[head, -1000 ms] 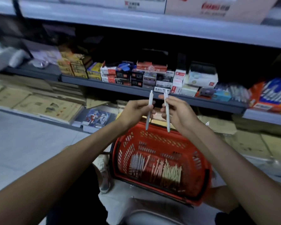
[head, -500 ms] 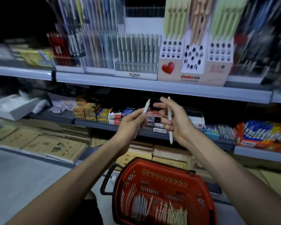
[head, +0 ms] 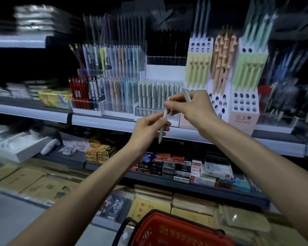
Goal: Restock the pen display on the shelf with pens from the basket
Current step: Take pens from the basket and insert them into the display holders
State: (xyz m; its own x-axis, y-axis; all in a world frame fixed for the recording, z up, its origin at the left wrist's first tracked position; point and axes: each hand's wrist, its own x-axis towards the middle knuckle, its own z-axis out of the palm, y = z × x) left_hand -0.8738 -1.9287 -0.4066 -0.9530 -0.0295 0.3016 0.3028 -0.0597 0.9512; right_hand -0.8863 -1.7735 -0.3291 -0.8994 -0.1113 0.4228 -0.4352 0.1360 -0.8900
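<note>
My left hand (head: pixel 149 126) grips a pale grey pen (head: pixel 163 124) upright, its tip pointing down. My right hand (head: pixel 190 107) holds a second pale pen (head: pixel 186 94) in its curled fingers, and its fingertips pinch the top of the left hand's pen. Both hands hover just in front of the clear pen display (head: pixel 156 96), which is filled with pale grey-green pens and stands on the white shelf (head: pixel 103 119). The red basket (head: pixel 167 231) sits at the bottom edge; its contents are out of view.
Left of that display stand racks of red, grey and blue pens (head: pixel 103 93). To the right, white holed stands (head: pixel 242 103) carry yellow, peach and green pens. Small boxes (head: pixel 178 167) line the lower shelf. Brown packs (head: pixel 34 181) lie near the floor.
The view has tilted up and the basket has dropped to the bottom edge. Both hands rose with their pens to the pen display. My right fingertips now touch the left hand's pen.
</note>
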